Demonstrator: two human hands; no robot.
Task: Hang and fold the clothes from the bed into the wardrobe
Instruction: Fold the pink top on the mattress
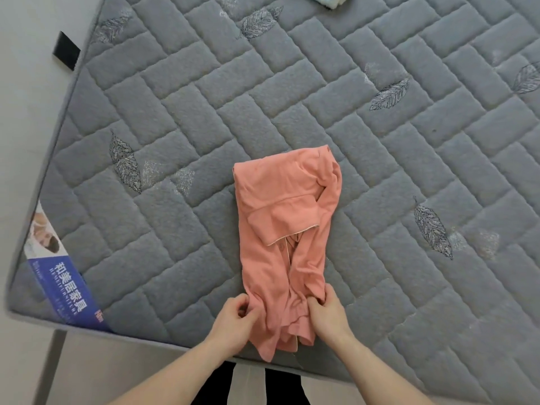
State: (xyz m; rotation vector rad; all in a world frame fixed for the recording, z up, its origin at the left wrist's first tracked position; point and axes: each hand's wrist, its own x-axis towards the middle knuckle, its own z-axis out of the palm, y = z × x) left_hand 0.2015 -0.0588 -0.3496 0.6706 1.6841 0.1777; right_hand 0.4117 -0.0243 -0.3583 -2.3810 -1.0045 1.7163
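A salmon-pink shirt [287, 217] with pale piping lies on the grey quilted mattress [380, 141], folded into a narrow lengthwise strip with its sleeves tucked across the middle. Its near end hangs slightly over the mattress edge. My left hand [235, 315] pinches the near left edge of the shirt. My right hand [327, 311] grips the near right edge, fingers curled into the bunched cloth.
A pale folded cloth [331, 0] peeks in at the far top edge of the mattress. A blue brand label [68, 287] sits on the mattress's left corner. Light floor lies to the left and below, with a bed leg [51, 366] there.
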